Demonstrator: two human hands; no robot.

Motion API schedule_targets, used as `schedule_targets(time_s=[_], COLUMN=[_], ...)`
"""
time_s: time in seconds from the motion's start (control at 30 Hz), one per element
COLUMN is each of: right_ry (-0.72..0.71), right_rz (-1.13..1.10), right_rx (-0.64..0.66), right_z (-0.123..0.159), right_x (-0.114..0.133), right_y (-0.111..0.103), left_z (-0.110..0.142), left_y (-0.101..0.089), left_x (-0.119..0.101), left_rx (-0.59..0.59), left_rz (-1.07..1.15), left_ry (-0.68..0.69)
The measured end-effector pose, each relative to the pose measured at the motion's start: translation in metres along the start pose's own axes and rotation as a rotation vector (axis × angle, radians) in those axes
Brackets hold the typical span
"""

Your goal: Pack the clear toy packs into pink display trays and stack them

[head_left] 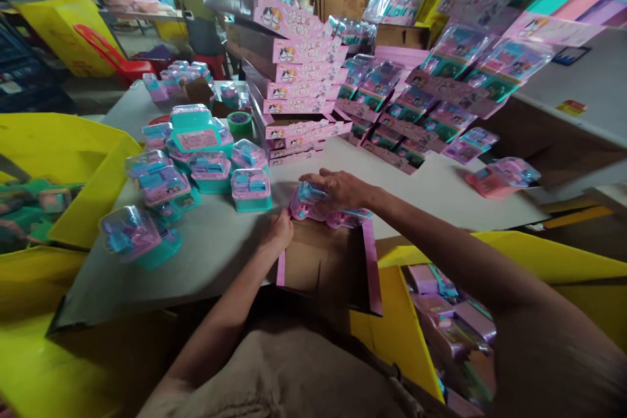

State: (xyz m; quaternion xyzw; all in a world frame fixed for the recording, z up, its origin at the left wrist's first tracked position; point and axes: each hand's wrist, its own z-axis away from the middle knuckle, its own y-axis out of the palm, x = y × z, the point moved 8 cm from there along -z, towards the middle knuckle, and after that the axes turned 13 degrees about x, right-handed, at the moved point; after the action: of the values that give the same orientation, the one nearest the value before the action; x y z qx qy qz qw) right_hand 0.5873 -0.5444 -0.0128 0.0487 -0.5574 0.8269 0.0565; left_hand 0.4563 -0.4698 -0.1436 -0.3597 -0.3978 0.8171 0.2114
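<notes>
In front of me an open cardboard display box (pixel 326 268) with pink sides lies at the table's near edge. Two pink-and-blue toy cases with clear lids sit side by side at its far end. My right hand (pixel 345 189) is over the left toy case (pixel 304 202), fingers curved across its top; the lid partly hides behind them. Beside it, the right toy case (pixel 349 217) rests under my wrist. My left hand (pixel 280 232) is closed on the box's left wall near the far corner, its fingertips partly hidden.
Teal toy cases (pixel 210 170) stand grouped on the left of the table (pixel 210 268). Behind rises a stack of pink display boxes (pixel 298 88); filled ones (pixel 411 111) are piled to its right. Yellow bins (pixel 392 313) flank the table. A person (pixel 196 6) stands beyond.
</notes>
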Motion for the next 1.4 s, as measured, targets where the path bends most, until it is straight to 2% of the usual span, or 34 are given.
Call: schedule_targets(time_s=[0.13,0.27,0.47,0.6,0.7,0.77,0.87,0.93,0.97,1.07,1.17,1.3,1.4], right_ry=[-0.040,-0.026,0.084,0.150,0.166,0.147,0.116,0.207,0.269,0.333,0.291,0.318,0.336], right_rz=[-0.014,0.009,0.062,0.069,0.068,0.011,-0.114,-0.129,-0.120,-0.143,-0.219,-0.217,-0.193], right_rx=[-0.037,-0.001,0.038,0.002,-0.035,-0.046,-0.118,-0.161,-0.166,-0.176,-0.251,-0.265,-0.229], right_z=[0.001,0.004,0.007,0.002,0.002,0.009,0.032,0.051,0.059,0.077,0.087,0.094,0.094], right_x=[-0.001,-0.002,0.002,0.010,0.009,-0.002,-0.031,-0.055,-0.066,-0.080,-0.083,-0.093,-0.093], right_y=[-0.002,-0.001,0.005,0.007,0.006,0.006,0.009,0.019,0.027,0.048,0.057,0.062,0.061], left_z=[-0.013,-0.021,-0.018,-0.018,-0.010,0.000,0.015,0.016,0.011,-0.011,-0.019,-0.023,-0.027], left_y=[-0.008,-0.008,-0.001,0.001,-0.004,-0.020,-0.061,-0.082,-0.088,-0.089,-0.085,-0.082,-0.083], left_x=[-0.012,-0.015,-0.010,-0.013,-0.016,-0.022,-0.051,-0.075,-0.086,-0.112,-0.129,-0.134,-0.129], left_rx=[-0.025,-0.055,-0.076,-0.062,-0.038,-0.064,-0.201,-0.228,-0.193,-0.043,-0.017,-0.055,-0.026], left_rz=[-0.002,0.029,0.080,0.067,0.023,-0.012,-0.078,-0.174,-0.235,-0.376,-0.430,-0.357,-0.241], left_ry=[0.055,0.098,0.130,0.094,0.104,0.182,0.469,0.611,0.623,0.586,0.633,0.723,0.784])
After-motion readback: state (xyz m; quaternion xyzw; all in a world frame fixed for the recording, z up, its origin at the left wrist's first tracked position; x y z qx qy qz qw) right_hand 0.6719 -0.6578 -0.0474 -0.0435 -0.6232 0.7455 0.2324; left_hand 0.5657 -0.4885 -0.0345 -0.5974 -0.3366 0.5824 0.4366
